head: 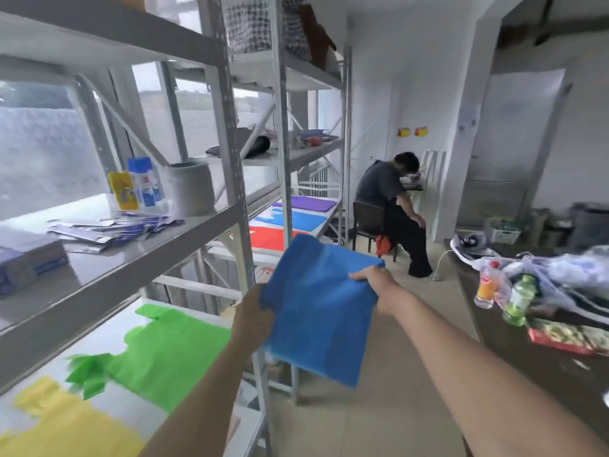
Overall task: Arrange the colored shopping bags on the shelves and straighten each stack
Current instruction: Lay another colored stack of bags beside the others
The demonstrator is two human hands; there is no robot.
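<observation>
Both hands hold a blue bag [321,311] up in the air beside the shelves [230,179]. The left hand [255,316] grips its left edge, and the right hand [375,278] pinches its right edge. Green bags [171,351] and yellow bags [66,423] lie flat on the low shelf.

We held a stack of blue bags [316,311] in mid-air beside the shelves. Green bags [171,351] and yellow bags [66,420] lay flat below; red [267,237], blue [293,219] and seemingly purple [308,203] stacks lay farther along.
</observation>
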